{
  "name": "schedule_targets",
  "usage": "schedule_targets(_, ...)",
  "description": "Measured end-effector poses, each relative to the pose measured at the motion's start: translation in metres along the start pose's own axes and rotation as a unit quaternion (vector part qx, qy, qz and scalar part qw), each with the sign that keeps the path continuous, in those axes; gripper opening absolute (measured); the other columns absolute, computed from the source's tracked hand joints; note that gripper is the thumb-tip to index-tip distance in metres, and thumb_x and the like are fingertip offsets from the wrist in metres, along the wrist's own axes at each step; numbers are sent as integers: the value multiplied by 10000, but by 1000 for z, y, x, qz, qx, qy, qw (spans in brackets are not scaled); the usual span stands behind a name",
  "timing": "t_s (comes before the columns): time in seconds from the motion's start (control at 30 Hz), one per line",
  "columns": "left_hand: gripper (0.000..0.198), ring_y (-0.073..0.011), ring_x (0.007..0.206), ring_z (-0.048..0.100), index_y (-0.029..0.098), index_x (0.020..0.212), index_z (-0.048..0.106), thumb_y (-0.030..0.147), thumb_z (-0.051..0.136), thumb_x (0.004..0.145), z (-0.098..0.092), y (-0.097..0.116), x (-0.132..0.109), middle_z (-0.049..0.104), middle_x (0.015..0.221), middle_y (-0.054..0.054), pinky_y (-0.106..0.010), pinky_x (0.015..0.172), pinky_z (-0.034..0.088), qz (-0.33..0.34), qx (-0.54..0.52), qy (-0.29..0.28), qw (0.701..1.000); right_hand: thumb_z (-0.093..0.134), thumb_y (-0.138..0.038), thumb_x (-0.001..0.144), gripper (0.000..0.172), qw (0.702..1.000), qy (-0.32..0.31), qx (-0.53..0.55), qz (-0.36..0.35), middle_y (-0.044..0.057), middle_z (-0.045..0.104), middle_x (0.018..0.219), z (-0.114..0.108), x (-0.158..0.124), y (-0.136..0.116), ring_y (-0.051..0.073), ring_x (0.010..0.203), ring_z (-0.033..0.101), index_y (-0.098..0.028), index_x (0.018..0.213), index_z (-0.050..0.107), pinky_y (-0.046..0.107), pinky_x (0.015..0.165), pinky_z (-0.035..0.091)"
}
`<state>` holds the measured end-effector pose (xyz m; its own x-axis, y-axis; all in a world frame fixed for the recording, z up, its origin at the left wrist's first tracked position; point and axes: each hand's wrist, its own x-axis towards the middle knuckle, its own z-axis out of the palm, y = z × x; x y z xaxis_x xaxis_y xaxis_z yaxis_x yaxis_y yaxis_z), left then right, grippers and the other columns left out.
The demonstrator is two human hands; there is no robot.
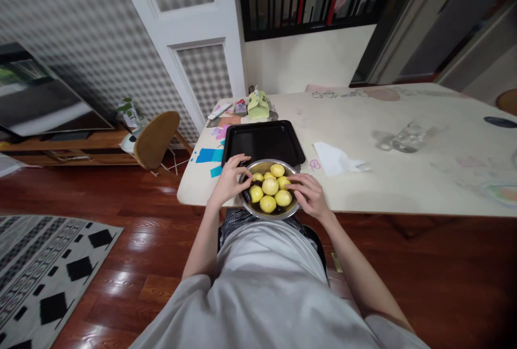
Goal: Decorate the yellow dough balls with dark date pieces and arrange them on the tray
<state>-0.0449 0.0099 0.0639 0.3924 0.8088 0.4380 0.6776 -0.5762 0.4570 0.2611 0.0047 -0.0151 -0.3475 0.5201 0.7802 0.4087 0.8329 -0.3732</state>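
A metal bowl of several yellow lemons sits at the table's near edge, in front of my body. Small dark shapes show between the fruit, too indistinct to name. At the bowl's left rim is my left hand, thumb and index finger pinched together over the inside; what is between them is hidden. My right hand reaches over the right rim with its fingers apart, the fingertips at a lemon on that side. Just beyond the bowl lies a black rectangular tray, partly covered by the bowl and my left hand.
Farther back on the white table are a green tissue box and a white remote. To the right lie a white paper napkin and a clear glass. A wooden chair stands beyond the left end.
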Motion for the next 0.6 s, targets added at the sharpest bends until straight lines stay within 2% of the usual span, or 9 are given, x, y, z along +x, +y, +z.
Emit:
schedule_targets(0.1,25,-354,1497,441,229,892,774,225,790,873,-5,-1,-2,597,1510,-90,-574,1248,379,-11,11,15,1000,503,-277,1038,291,1000,1,2,-3,96,766,1191,0,0,1,282,1096,700,-273,1135,778,526,959,565)
schedule_targets(0.2,104,-380,1519,414,236,937,784,297,827,866,1,1,-2,573,1544,-97,-623,1234,375,-11,16,-15,1000,505,-276,1039,295,1000,4,4,-6,99,763,1191,1,0,1,282,1092,697,-272,1140,781,523,960,564)
schedule_targets(0.33,46,-379,1527,410,226,868,768,255,804,864,10,7,0,580,1540,-90,-651,1225,372,-17,9,-32,999,503,-281,1039,302,1000,2,4,0,98,760,1201,1,-1,1,286,1115,693,-276,1159,780,531,986,560)
schedule_targets(0.6,37,-352,1528,420,228,878,774,263,784,870,3,6,-2,586,1538,-80,-620,1245,373,8,6,8,1000,525,-257,1034,279,1000,4,5,-13,101,762,1202,1,-1,1,285,1101,697,-264,1154,777,515,957,562)
